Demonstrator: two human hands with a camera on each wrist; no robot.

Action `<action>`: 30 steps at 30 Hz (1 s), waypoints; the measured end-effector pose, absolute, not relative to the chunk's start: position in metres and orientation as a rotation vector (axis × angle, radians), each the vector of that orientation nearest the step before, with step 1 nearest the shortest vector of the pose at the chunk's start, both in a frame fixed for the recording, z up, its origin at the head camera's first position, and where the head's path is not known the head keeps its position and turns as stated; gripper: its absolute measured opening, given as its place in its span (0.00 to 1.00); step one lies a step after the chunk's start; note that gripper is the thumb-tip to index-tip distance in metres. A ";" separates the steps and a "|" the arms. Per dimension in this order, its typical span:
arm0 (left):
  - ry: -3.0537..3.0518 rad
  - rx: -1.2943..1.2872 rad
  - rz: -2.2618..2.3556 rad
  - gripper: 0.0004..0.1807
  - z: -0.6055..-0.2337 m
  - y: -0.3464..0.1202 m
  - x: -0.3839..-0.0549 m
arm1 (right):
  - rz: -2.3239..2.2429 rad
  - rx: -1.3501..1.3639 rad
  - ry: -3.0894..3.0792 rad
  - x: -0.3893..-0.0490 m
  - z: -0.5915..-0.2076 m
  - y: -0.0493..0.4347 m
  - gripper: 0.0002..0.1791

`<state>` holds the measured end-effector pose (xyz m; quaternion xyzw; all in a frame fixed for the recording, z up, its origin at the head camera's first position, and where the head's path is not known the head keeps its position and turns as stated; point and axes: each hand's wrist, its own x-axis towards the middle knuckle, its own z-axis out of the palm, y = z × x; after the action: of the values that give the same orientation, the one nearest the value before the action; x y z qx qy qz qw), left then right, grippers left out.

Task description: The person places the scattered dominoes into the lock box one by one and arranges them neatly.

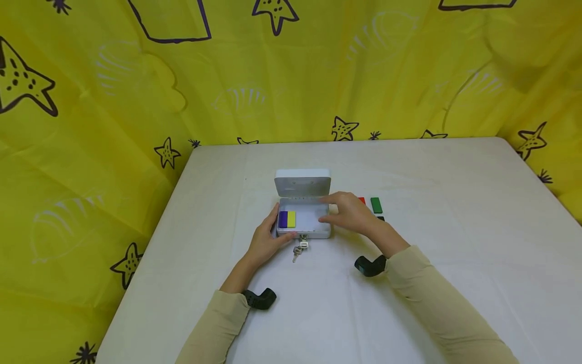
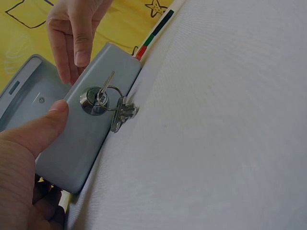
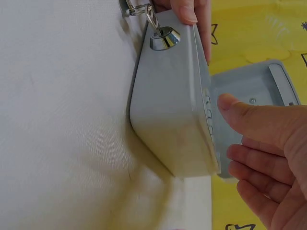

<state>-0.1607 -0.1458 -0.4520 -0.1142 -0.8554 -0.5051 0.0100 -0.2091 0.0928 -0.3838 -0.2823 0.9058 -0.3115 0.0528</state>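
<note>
A small grey-white metal cash box (image 1: 320,235) stands on the table with its lid (image 1: 302,187) raised. My left hand (image 1: 264,241) holds its left front corner; in the left wrist view the thumb lies at the front rim. Inside, at the left, a purple block (image 1: 283,219) and a yellow block (image 1: 291,219) lie side by side. My right hand (image 1: 351,212) is over the box's right side, thumb and fingers apart with nothing between them. Keys (image 1: 297,252) on a ring hang from the front lock (image 2: 94,100), one inserted in it.
Right of the box, partly behind the right hand, lie a red block (image 1: 361,200), a green block (image 1: 376,205) and a black block (image 1: 381,219). A white cloth (image 1: 436,202) covers the table. Behind it hangs a yellow curtain (image 1: 309,91) with star drawings.
</note>
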 end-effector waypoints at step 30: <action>-2.676 -0.368 -1.580 0.50 -0.455 -0.145 -0.160 | -0.979 -0.730 2.811 -0.199 -0.395 0.155 0.27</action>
<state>-0.1600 -0.1454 -0.4547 -0.1176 -0.8551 -0.5048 0.0060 -0.1988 0.1550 -0.3951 -0.2380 0.9165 -0.3192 0.0384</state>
